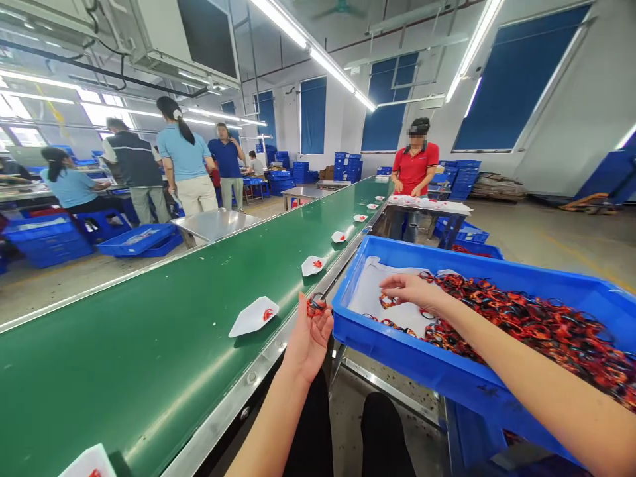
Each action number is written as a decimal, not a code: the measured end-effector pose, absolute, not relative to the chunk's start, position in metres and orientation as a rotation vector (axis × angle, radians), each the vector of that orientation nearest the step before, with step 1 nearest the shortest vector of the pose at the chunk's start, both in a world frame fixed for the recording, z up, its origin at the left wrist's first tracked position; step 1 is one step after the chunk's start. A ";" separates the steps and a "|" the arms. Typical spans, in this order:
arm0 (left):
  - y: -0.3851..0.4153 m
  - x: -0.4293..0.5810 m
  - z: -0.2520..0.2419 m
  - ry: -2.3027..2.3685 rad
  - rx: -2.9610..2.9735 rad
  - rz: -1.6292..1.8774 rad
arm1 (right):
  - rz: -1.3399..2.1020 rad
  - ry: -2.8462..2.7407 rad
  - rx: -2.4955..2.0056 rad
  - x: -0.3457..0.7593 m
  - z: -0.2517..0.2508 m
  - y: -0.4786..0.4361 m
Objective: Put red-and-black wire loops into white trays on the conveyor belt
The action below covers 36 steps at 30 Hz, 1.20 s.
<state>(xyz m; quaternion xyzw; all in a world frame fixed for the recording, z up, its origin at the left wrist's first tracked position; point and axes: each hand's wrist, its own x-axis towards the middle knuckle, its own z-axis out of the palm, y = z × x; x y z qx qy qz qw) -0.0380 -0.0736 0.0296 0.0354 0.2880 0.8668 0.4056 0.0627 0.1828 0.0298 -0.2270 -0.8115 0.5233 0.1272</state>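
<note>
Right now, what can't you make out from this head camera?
Head view:
Small red-and-black loop in the left hand: fingers hide part of it.
Blue plastic crate: the heap of loops hides most of its floor; the right edge cuts off its end.
Bottom-left paper tray: cut off by the lower edge.
Red bits in the middle paper tray on the green conveyor belt: too small to identify.

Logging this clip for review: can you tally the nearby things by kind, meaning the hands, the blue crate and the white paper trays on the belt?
White paper trays on the green conveyor belt: 5 (farther ones too small to count)
Hands, left hand and right hand: 2
Blue plastic crate: 1
Total: 8
</note>
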 end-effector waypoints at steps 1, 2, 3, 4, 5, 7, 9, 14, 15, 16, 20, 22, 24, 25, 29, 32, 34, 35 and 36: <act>-0.079 -0.041 0.028 0.692 0.055 2.182 | 1.502 -2.383 -0.668 0.063 0.026 0.185; -0.085 -0.043 0.026 0.671 0.025 2.183 | 1.490 -2.403 -0.671 0.062 0.023 0.186; -0.090 -0.046 0.023 0.661 -0.001 2.188 | 1.476 -2.427 -0.671 0.062 0.020 0.185; -0.094 -0.049 0.021 0.656 -0.023 2.195 | 1.455 -2.460 -0.670 0.062 0.019 0.184; -0.097 -0.051 0.019 0.654 -0.040 2.205 | 1.423 -2.500 -0.668 0.062 0.019 0.183; -0.103 -0.055 0.015 0.646 -0.058 2.228 | 1.332 -2.592 -0.662 0.061 0.018 0.179; -0.108 -0.058 0.012 0.635 -0.068 2.245 | 1.242 -2.674 -0.649 0.059 0.017 0.175; -0.116 -0.062 0.008 0.636 -0.106 2.283 | 1.183 -2.753 -0.591 0.057 0.011 0.176; -0.117 -0.063 0.007 0.634 -0.105 2.293 | 1.176 -2.765 -0.582 0.058 0.010 0.177; -0.119 -0.063 0.006 0.630 -0.101 2.302 | 1.166 -2.775 -0.575 0.058 0.009 0.178; -0.126 -0.064 0.004 0.617 -0.061 2.322 | 1.106 -2.802 -0.596 0.059 0.007 0.178; -0.129 -0.065 0.003 0.624 -0.042 2.328 | 1.081 -2.812 -0.600 0.059 0.006 0.178; -0.133 -0.068 0.002 0.642 -0.024 2.346 | 1.065 -2.815 -0.596 0.059 0.004 0.179; -0.136 -0.070 0.002 0.684 -0.003 2.373 | 1.055 -2.814 -0.595 0.059 0.003 0.179; -0.159 -0.088 -0.001 1.254 0.222 2.502 | 1.020 -2.821 -0.587 0.059 -0.001 0.184; -0.186 -0.102 -0.005 2.186 0.462 2.255 | 1.008 -2.820 -0.576 0.060 0.001 0.183; -0.204 -0.109 -0.008 2.844 0.555 1.763 | 0.998 -2.796 -0.575 0.060 0.005 0.180; -0.212 -0.112 -0.010 3.076 0.572 1.479 | 0.998 -2.775 -0.575 0.060 0.008 0.177; -0.218 -0.113 -0.012 3.229 0.573 1.225 | 1.011 -2.743 -0.577 0.061 0.011 0.175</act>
